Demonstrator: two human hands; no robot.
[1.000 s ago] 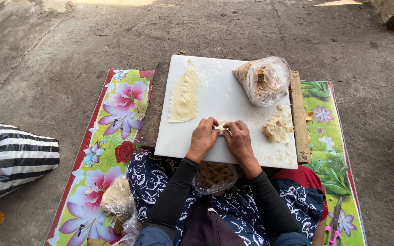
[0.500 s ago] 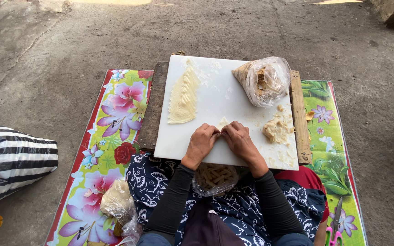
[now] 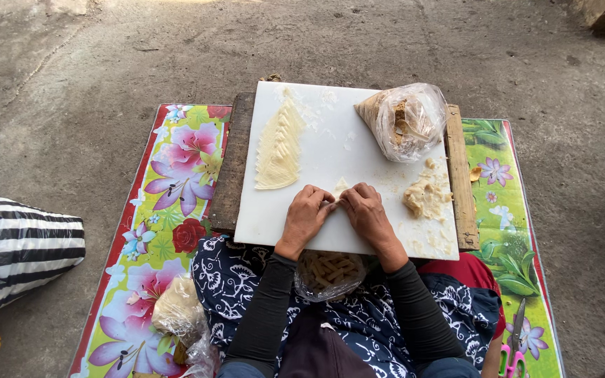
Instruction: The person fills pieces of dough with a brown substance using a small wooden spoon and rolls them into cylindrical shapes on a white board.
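Head view: a seated person works a small piece of pale dough on a white cutting board, seen from above.
Dough piece: the small pale dough piece (image 3: pixel 340 187) lies at the near middle of the white cutting board (image 3: pixel 330 150), pinched between both hands.
Left hand: the left hand (image 3: pixel 305 215) rests on the board, fingers (image 3: pixel 322 199) curled closed on the left edge of the dough piece.
Right hand: the right hand (image 3: pixel 367 211) meets it from the right, fingers (image 3: pixel 350 197) closed on the same piece, fingertips touching those of the left.
Board's right side: a crumbly lump of filling (image 3: pixel 426 196) sits just right of the right hand; behind it, at the far right corner, lies a clear plastic bag (image 3: pixel 403 120) with brownish contents.
Board's left side: a fanned stack of folded pastries (image 3: pixel 279 148) lies along the far left part of the board.
Under the board: a wooden plank (image 3: pixel 230 175) shows at both side edges.
Below the board: a plastic bag of finished pieces (image 3: pixel 329 271) rests in the person's lap, against patterned blue fabric.
Around the board: a floral mat (image 3: pixel 169 203) covers the concrete floor (image 3: pixel 92 70); on it, near left of the board, a tied bag of dough (image 3: pixel 176 313); near right, pink-handled scissors (image 3: pixel 512 350).
Far left of the board: a striped black-and-white cloth (image 3: pixel 15 252) lies on the floor.
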